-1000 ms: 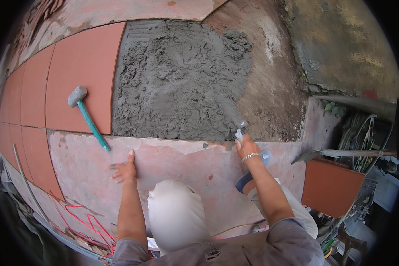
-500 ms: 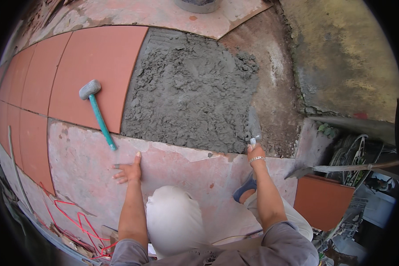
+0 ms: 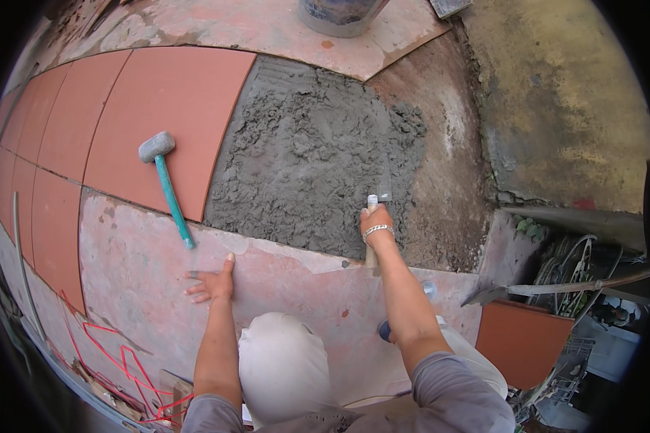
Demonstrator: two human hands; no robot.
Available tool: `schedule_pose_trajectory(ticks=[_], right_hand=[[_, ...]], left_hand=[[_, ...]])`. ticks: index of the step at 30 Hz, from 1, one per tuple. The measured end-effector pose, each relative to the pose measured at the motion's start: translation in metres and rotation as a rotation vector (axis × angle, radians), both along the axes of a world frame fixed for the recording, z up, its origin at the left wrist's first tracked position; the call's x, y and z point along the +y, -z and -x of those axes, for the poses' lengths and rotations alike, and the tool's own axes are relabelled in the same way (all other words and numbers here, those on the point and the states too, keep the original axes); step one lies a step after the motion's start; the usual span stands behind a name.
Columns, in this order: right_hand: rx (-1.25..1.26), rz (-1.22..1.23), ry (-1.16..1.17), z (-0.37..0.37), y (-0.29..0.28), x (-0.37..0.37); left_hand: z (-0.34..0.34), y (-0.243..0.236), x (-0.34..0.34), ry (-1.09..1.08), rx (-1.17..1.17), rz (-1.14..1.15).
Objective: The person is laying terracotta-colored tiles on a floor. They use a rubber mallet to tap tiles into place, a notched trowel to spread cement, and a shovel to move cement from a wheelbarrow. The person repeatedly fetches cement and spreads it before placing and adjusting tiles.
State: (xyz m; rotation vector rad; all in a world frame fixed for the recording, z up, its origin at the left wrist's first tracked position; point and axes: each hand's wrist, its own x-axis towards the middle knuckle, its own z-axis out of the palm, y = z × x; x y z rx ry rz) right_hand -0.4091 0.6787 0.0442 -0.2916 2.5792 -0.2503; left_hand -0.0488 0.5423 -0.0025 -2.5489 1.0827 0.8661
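Observation:
My right hand point(image 3: 378, 222) is closed round the pale handle of a trowel point(image 3: 372, 201). It is over the lower right part of a rough bed of wet grey mortar point(image 3: 303, 144); the blade blends into the mortar and is hard to make out. My left hand point(image 3: 213, 284) rests with fingers spread on the worn pinkish floor point(image 3: 296, 281), holding nothing. Just beyond it, a mallet point(image 3: 167, 191) with a grey head and green handle lies across a large reddish tile point(image 3: 173, 94), whose edge borders the mortar.
More laid tiles point(image 3: 50, 238) run off to the left. A bucket point(image 3: 339, 18) stands at the far edge. Along the right are a stained wall point(image 3: 563, 108), a long-handled shovel point(image 3: 549, 289) and a loose tile point(image 3: 523, 339). Red strapping point(image 3: 126, 361) lies at lower left.
My right hand has moved left and slightly away from me with the trowel, from the mortar's right edge onto the mortar. My left hand stays planted on the floor.

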Motion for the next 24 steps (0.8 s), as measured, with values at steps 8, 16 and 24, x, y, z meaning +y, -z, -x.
schedule_pose_trajectory(ticks=[8,16,24], right_hand=[[-0.065,0.003,-0.248,-0.003,-0.022,-0.028],[0.159,-0.069,0.155,0.154,-0.017,-0.018],[0.137,-0.01,0.091,0.125,0.007,-0.05]], left_hand=[[0.001,0.0,0.001,-0.008,0.018,0.011],[-0.006,0.014,0.002,0.006,0.011,0.03],[-0.004,0.011,0.002,-0.038,0.007,0.021]])
